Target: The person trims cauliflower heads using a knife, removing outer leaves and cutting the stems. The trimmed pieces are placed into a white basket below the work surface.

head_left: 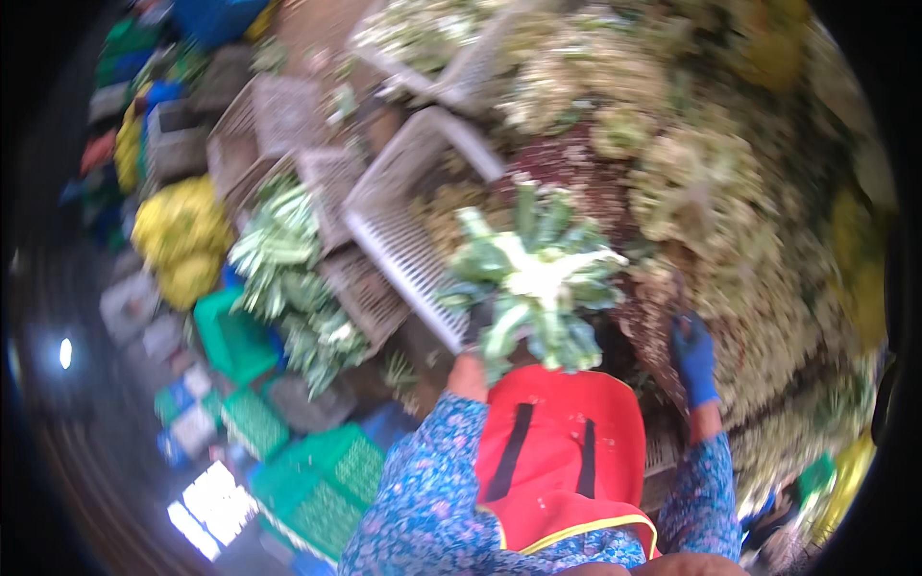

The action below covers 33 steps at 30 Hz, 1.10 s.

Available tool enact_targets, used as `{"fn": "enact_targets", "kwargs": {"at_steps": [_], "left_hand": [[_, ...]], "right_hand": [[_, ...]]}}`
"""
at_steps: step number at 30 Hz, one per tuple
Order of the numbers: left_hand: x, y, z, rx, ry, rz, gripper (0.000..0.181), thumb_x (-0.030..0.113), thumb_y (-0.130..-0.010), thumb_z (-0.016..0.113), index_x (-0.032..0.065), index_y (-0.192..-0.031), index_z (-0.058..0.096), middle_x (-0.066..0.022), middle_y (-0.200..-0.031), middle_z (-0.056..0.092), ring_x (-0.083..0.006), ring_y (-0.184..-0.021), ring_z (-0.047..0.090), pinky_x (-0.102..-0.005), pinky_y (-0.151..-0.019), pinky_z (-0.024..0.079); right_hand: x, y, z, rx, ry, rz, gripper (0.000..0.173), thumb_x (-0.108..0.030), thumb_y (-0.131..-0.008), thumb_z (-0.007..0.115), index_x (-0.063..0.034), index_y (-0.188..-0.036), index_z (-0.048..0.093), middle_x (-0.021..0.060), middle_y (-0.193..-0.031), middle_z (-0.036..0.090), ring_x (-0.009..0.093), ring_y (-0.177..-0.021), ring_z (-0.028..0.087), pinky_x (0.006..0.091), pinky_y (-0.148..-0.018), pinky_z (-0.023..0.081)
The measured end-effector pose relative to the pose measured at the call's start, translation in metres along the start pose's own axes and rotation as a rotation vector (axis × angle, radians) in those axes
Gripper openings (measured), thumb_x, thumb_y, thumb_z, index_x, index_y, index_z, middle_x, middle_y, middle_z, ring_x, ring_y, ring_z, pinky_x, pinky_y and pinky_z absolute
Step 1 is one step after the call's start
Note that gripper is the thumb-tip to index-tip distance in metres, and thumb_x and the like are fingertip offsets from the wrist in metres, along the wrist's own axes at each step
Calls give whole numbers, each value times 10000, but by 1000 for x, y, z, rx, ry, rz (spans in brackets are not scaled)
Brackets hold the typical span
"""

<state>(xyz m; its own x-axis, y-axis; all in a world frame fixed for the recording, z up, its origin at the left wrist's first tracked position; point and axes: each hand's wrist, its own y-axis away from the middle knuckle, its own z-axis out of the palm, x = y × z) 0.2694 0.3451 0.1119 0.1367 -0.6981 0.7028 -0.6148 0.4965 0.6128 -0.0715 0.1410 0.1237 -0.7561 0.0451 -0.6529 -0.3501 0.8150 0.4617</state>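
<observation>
In front of the red apron, my left hand (pixel 475 335) holds a leafy vegetable head (pixel 536 277), perhaps a cauliflower, its pale cut stem and green leaf stalks facing up. The leaves hide most of the fingers. My right hand (pixel 693 349), in a blue glove, is lower right of the big vegetable pile; a thin dark thing, perhaps a knife, extends up from it, but blur hides what it is. Beyond the held head stands a white slatted plastic crate (pixel 403 245) with some pale vegetables inside. Dark red mesh (pixel 569 169) lies between the crate and the pile.
Pale, leafy vegetables (pixel 749 288) are heaped along the right. More crates stand at the left, one with green leaves (pixel 288 259) over it. Beyond them are a full yellow mesh sack (pixel 184 237) and a green crate (pixel 234 335). Another crate (pixel 461 72) of vegetables stands at the top.
</observation>
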Motion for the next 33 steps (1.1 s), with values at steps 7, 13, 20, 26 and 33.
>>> {"fn": "enact_targets", "kwargs": {"at_steps": [7, 13, 20, 26, 33], "left_hand": [[-48, 42, -179, 130, -160, -72, 393, 80, -898, 589, 23, -1286, 553, -117, -1194, 608, -250, -1143, 562, -353, -1039, 412], [-46, 105, -414, 523, -1094, -56, 544, 103, -736, 715, 35, -1252, 555, -212, -1205, 605, -373, -1104, 591, -422, -956, 471], [-89, 56, -438, 444, -382, 56, 752, 44, -834, 662, -32, -1480, 284, -196, -1410, 456, -246, -1204, 497, -349, -1034, 398], [-3, -40, -179, -160, -590, 131, 588, 128, -844, 649, -34, -1377, 463, -183, -1310, 570, -280, -1192, 562, -370, -1018, 436], [123, -71, 88, -611, -609, 235, 431, 271, -875, 607, 64, -1253, 603, -227, -1204, 622, -343, -1074, 624, -409, -921, 498]], "right_hand": [[27, 23, -4, -61, 193, 41, 194, -200, -936, 572, -30, -1023, 606, 236, -846, 655, 363, -771, 669, 408, -652, 485], [11, 17, -13, -132, 278, 117, 253, -228, -930, 579, -32, -1086, 615, 261, -904, 661, 435, -859, 656, 440, -683, 502], [-45, 34, 19, -159, 417, 147, 294, -385, -917, 568, -125, -1055, 574, 203, -873, 683, 437, -821, 651, 534, -694, 506], [-44, 55, 30, -282, 307, 293, 319, -382, -914, 560, -118, -1092, 572, 218, -871, 680, 442, -823, 651, 535, -721, 513], [-10, 88, 31, -135, 166, 445, 344, -385, -900, 578, -87, -1072, 584, 226, -922, 677, 435, -864, 651, 525, -754, 512]]}}
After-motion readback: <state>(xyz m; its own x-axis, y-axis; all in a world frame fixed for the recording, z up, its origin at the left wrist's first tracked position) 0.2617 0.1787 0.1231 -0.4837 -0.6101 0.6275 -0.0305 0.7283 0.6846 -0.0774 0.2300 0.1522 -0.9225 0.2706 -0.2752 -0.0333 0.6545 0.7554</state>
